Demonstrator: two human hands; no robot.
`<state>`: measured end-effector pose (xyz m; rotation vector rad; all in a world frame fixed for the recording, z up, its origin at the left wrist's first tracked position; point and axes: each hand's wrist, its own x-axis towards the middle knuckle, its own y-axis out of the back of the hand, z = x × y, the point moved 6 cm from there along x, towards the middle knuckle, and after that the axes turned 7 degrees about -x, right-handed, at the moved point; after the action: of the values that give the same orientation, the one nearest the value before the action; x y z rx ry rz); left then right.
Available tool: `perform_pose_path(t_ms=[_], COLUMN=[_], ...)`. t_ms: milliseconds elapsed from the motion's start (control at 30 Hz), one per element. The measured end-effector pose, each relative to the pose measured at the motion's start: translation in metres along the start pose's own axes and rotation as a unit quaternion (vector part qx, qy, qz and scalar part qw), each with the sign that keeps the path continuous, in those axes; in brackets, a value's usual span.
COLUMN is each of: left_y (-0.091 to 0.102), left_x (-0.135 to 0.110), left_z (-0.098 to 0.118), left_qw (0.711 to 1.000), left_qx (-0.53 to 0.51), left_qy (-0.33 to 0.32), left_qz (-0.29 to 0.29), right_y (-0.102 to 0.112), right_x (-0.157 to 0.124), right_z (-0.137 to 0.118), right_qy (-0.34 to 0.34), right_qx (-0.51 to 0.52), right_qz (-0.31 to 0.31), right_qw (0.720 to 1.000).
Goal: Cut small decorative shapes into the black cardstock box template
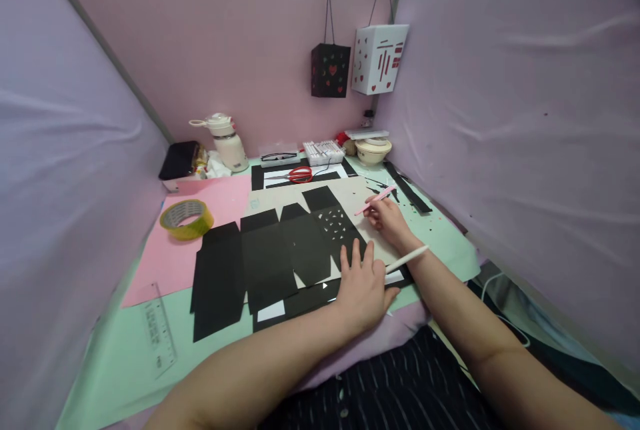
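Observation:
My left hand [361, 287] lies with fingers spread across the lower right of a black card cutout [263, 243], made of several tapered panels side by side. Small shapes are cut through its right panel, just beyond my fingertips. My right hand [387, 220] pinches a slim pink pen-shaped craft knife [376, 199], raised to the right of that panel; its tip is too small to make out. A white pen-like stick [409, 258] sticks out beside my left hand toward my right forearm; whether the hand touches it I cannot tell. Under the card is a pale grey board [355, 191].
Yellow tape [187, 219] rests on pink paper [145, 277], with a clear ruler [161, 333] nearer the front. Red-handled scissors [300, 175], a cream bottle [231, 147], markers [324, 152] and a bowl [373, 151] stand behind. Black [331, 71] and white lanterns [379, 60] hang above.

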<state>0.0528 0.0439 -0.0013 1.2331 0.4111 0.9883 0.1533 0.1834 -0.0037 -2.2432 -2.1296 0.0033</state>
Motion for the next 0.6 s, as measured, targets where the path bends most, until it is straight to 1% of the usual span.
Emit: perform_pose_path(t_ms=[67,167,233,300,367,467,600], left_y=[-0.003,-0.004,-0.005,-0.005,-0.005,-0.006,-0.006], left_x=[0.001,0.002,0.001,0.0,0.0,-0.001,-0.001], left_z=[-0.003,-0.003,-0.002,-0.001,0.0,0.001,0.001], left_qw=[1.0,0.999,0.999,0.999,0.999,0.999,0.999], left_qx=[0.009,0.014,0.013,0.013,0.016,0.022,0.027], left_qy=[0.018,0.021,0.022,0.021,0.018,0.017,0.019], left_qz=[-0.018,-0.025,-0.03,-0.034,-0.032,-0.028,-0.022], right_y=[-0.005,-0.013,-0.017,-0.017,-0.014,-0.009,-0.008], right_x=[-0.005,-0.013,-0.018,-0.021,-0.023,-0.024,-0.026], right_z=[-0.003,-0.01,-0.013,-0.013,-0.012,-0.01,-0.01], right_qy=[0.004,0.026,0.025,0.019,0.011,0.005,0.016], right_qx=[-0.034,-0.095,-0.129,-0.15,-0.154,-0.149,-0.171], right_qz=[-0.031,-0.085,-0.124,-0.146,-0.148,-0.132,-0.116], right_qw=[0.999,0.991,0.984,0.978,0.977,0.98,0.978])
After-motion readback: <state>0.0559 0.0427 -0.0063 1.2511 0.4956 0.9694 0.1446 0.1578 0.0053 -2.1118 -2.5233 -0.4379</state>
